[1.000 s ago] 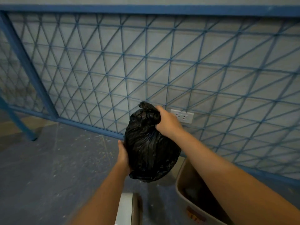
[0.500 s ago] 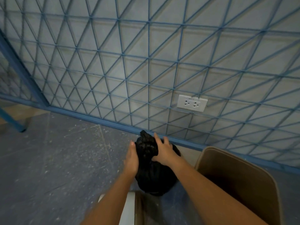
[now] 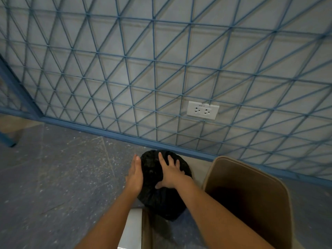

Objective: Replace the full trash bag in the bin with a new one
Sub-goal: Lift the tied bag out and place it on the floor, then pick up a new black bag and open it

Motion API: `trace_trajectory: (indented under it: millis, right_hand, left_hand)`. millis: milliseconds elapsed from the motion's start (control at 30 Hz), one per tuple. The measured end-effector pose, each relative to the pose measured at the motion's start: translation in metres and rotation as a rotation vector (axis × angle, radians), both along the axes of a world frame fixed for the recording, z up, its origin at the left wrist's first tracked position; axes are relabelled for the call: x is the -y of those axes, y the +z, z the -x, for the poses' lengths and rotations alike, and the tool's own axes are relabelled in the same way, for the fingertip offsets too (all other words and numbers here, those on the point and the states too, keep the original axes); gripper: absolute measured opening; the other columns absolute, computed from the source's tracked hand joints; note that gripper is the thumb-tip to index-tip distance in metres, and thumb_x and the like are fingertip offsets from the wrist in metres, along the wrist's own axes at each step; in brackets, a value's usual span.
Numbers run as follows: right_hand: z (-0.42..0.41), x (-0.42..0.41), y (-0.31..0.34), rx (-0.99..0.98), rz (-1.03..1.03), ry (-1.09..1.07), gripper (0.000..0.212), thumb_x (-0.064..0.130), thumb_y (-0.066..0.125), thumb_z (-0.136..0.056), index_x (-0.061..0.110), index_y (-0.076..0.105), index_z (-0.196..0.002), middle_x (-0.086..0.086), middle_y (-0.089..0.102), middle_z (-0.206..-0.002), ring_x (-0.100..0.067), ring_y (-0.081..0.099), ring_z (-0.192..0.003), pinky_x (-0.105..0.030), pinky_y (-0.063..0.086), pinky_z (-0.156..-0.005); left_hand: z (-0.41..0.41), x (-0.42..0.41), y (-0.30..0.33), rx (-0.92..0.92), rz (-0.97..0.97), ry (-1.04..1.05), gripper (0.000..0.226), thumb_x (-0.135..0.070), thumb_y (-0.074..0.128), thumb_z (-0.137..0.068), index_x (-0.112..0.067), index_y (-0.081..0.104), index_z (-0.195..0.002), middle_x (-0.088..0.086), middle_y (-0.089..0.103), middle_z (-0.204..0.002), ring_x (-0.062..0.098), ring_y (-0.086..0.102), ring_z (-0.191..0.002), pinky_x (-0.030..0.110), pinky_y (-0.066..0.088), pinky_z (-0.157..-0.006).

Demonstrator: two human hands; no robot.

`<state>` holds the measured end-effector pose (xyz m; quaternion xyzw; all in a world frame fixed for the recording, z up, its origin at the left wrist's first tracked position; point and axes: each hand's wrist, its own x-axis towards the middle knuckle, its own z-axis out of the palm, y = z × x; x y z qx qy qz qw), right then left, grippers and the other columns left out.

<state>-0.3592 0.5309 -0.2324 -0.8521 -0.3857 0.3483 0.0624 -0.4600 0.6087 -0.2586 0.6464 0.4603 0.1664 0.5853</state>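
Tied-off black trash bag [image 3: 161,200] is down by the floor just left of the brown bin [image 3: 251,178]. Left hand [image 3: 134,174] lies flat on its left side, right hand [image 3: 170,174] spread flat on top. Wall outlet [image 3: 203,110] sits up behind the bin, behind blue mesh [image 3: 125,69].

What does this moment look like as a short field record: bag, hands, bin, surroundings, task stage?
bag: black trash bag, full, out of the bin, low beside it near the floor
left hand: left hand flat against the bag's left side, fingers straight
right hand: right hand spread over the bag's top
bin: brown bin to the right of the bag, no liner visible inside
surroundings: blue lattice frame before a wall, white wall outlet, grey floor
task stage: full bag removed; new bag not yet fitted
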Motion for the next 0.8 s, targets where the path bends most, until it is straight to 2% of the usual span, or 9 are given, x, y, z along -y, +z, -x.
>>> trace_trajectory:
  millis: [67, 167, 267, 333, 433, 533, 600, 667, 800]
  right_hand:
    - [-0.003, 0.007, 0.016, 0.034, -0.003, 0.024, 0.109, 0.029, 0.069, -0.082, 0.033, -0.018, -0.148, -0.005, -0.020, -0.157, -0.038, -0.018, -0.143, -0.062, 0.009, -0.112]
    - [-0.008, 0.024, 0.038, 0.118, -0.021, 0.024, 0.089, 0.026, 0.057, -0.091, 0.029, -0.010, -0.150, -0.006, -0.016, -0.158, -0.038, -0.021, -0.142, -0.057, 0.008, -0.114]
    - [-0.013, 0.044, 0.057, 0.190, -0.079, 0.003, 0.077, 0.020, 0.047, -0.096, 0.027, -0.006, -0.151, -0.007, -0.014, -0.158, -0.038, -0.024, -0.141, -0.057, 0.003, -0.115]
    - [-0.016, 0.058, 0.072, 0.239, -0.115, -0.031, 0.073, 0.026, 0.044, -0.097, 0.029, -0.005, -0.151, -0.006, -0.014, -0.159, -0.037, -0.025, -0.141, -0.059, 0.001, -0.115]
    - [-0.020, 0.083, 0.099, 0.319, -0.149, -0.100, 0.070, 0.034, 0.040, -0.097, 0.034, -0.006, -0.149, -0.004, -0.013, -0.159, -0.036, -0.023, -0.142, -0.061, 0.000, -0.113]
    - [-0.026, 0.115, 0.127, 0.409, -0.201, -0.221, 0.065, 0.035, 0.034, -0.099, 0.034, -0.009, -0.149, -0.004, -0.013, -0.159, -0.036, -0.021, -0.143, -0.063, 0.000, -0.112]
    - [-0.032, 0.140, 0.144, 0.465, -0.251, -0.362, 0.063, 0.036, 0.031, -0.099, 0.034, -0.009, -0.149, -0.005, -0.012, -0.159, -0.037, -0.017, -0.143, -0.065, 0.000, -0.111]
    - [-0.040, 0.167, 0.160, 0.504, -0.293, -0.490, 0.064, 0.039, 0.030, -0.099, 0.036, -0.011, -0.148, -0.005, -0.011, -0.159, -0.038, -0.014, -0.144, -0.066, 0.001, -0.110]
    - [-0.060, 0.226, 0.189, 0.571, -0.364, -0.648, 0.063, 0.046, 0.029, -0.097, 0.041, -0.010, -0.147, -0.004, -0.008, -0.160, -0.040, -0.007, -0.145, -0.067, 0.004, -0.109]
  left_hand:
    - [-0.003, 0.006, 0.010, 0.004, -0.041, 0.001, 0.070, -0.061, 0.010, -0.089, -0.026, 0.014, -0.149, 0.001, 0.018, -0.157, 0.021, 0.014, -0.146, 0.047, 0.006, -0.120]
    - [-0.011, 0.016, 0.031, 0.001, -0.144, -0.064, 0.059, -0.049, 0.011, -0.097, -0.022, 0.014, -0.149, 0.001, 0.016, -0.157, 0.019, 0.012, -0.146, 0.046, 0.002, -0.120]
    - [-0.018, 0.028, 0.051, -0.090, -0.281, -0.130, 0.052, -0.042, 0.012, -0.100, -0.024, 0.013, -0.150, -0.001, 0.016, -0.158, 0.018, 0.010, -0.147, 0.041, -0.004, -0.118]
    - [-0.023, 0.037, 0.065, -0.154, -0.370, -0.182, 0.053, -0.044, 0.013, -0.100, -0.026, 0.013, -0.150, 0.001, 0.016, -0.158, 0.019, 0.009, -0.147, 0.041, -0.003, -0.117]
    - [-0.033, 0.054, 0.085, -0.222, -0.511, -0.213, 0.066, -0.061, 0.011, -0.091, -0.028, 0.021, -0.148, -0.001, 0.022, -0.156, 0.023, 0.014, -0.145, 0.051, 0.008, -0.117]
    - [-0.041, 0.085, 0.119, -0.237, -0.756, -0.164, 0.057, -0.050, 0.020, -0.097, -0.020, 0.033, -0.144, 0.000, 0.026, -0.155, 0.023, 0.014, -0.145, 0.052, 0.014, -0.116]
    - [-0.048, 0.109, 0.143, -0.178, -0.937, -0.161, 0.058, -0.049, 0.019, -0.098, -0.017, 0.035, -0.143, 0.003, 0.029, -0.154, 0.025, 0.015, -0.145, 0.050, 0.015, -0.116]
    - [-0.061, 0.133, 0.164, -0.108, -1.059, -0.212, 0.069, -0.053, 0.011, -0.091, -0.014, 0.038, -0.141, 0.007, 0.034, -0.150, 0.028, 0.021, -0.142, 0.049, 0.020, -0.114]
    - [-0.103, 0.190, 0.202, 0.030, -1.148, -0.317, 0.068, -0.049, 0.017, -0.088, -0.008, 0.050, -0.131, 0.013, 0.053, -0.133, 0.032, 0.042, -0.128, 0.048, 0.040, -0.099]
